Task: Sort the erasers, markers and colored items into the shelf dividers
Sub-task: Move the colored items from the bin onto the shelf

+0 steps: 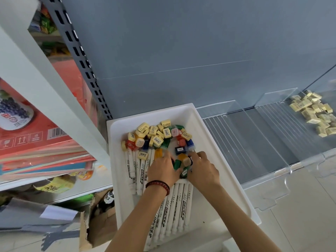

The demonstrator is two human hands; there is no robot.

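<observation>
Person's left hand (160, 171) and right hand (203, 171) have their fingers curled round a clump of small coloured plastic blocks (181, 159) in the white plastic tray (212, 148); the blocks look light, hard and slippery, so scooping from both sides beats pinching singles.

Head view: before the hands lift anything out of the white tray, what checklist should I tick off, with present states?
1. Left hand and right hand flank the colored items: ok.
2. Grip on them: cannot tell, hidden under the hands.
3. Tray erasers kept apart from colored items: not ok, mixed at the white tray's far end.
4. Shelf erasers alone in the far-right compartment: ok.
5. Clear dividers upright: ok.
</observation>
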